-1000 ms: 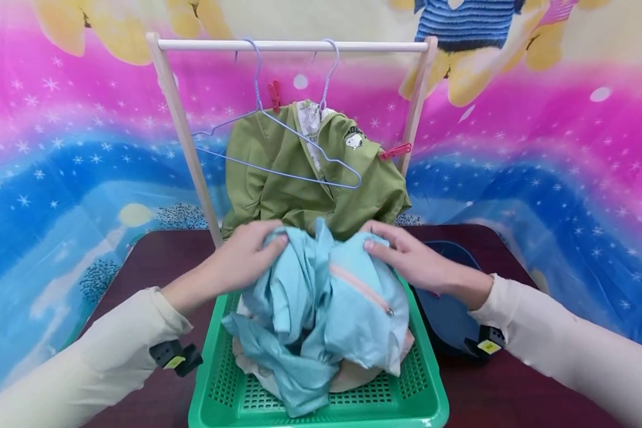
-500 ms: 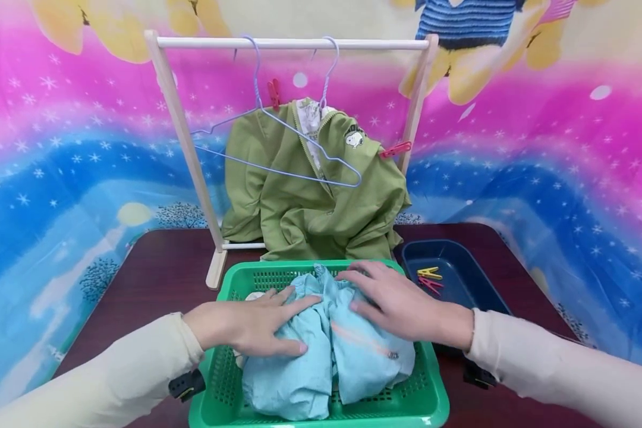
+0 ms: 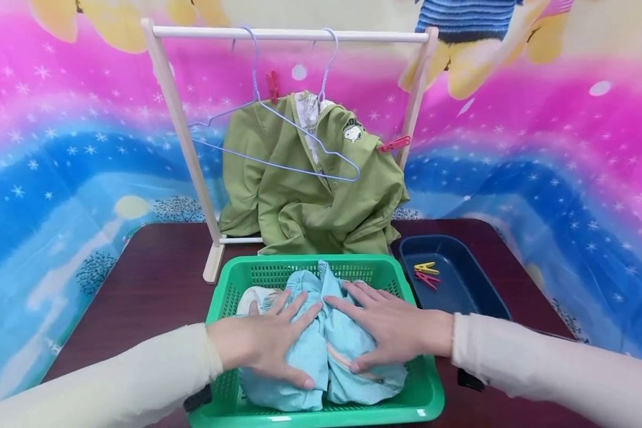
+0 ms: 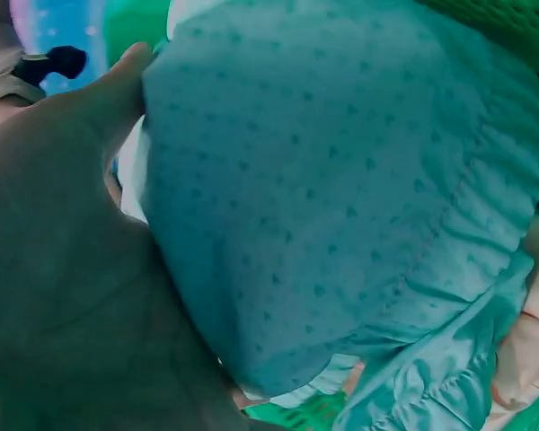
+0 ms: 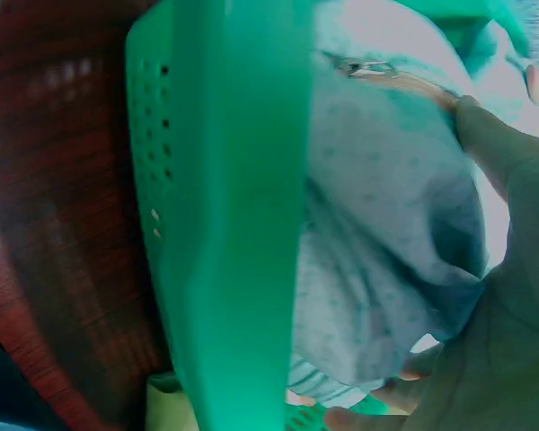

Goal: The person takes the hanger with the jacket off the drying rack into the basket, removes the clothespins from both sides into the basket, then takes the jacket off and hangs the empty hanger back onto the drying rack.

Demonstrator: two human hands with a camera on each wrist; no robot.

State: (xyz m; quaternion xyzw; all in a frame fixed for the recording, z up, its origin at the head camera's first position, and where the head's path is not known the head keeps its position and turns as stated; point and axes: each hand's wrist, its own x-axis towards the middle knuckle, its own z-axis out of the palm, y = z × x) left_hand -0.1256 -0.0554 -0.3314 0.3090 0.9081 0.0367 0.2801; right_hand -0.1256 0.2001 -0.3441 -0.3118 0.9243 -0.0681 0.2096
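A light blue garment with a pale pink zipper lies bunched in a green plastic basket. My left hand rests on its left side with fingers spread, while my right hand lies over its right side, fingers extended. A fold of the blue cloth stands up between the two hands. Small dark hearts pattern the cloth in the left wrist view. Seen from the right wrist, the thumb touches the cloth by the zipper. Whitish cloth shows beside the blue garment.
Behind the basket, a green hooded jacket hangs from a wooden rack, with red clothespins at its shoulders. A bare purple hanger hangs in front. A dark blue tray holds yellow and red clothespins on the dark table.
The blue garment, gripped and lifted a second ago, has gone down into the basket. Both hands have let go of their grip and now lie flatter on it, with fingers spread.
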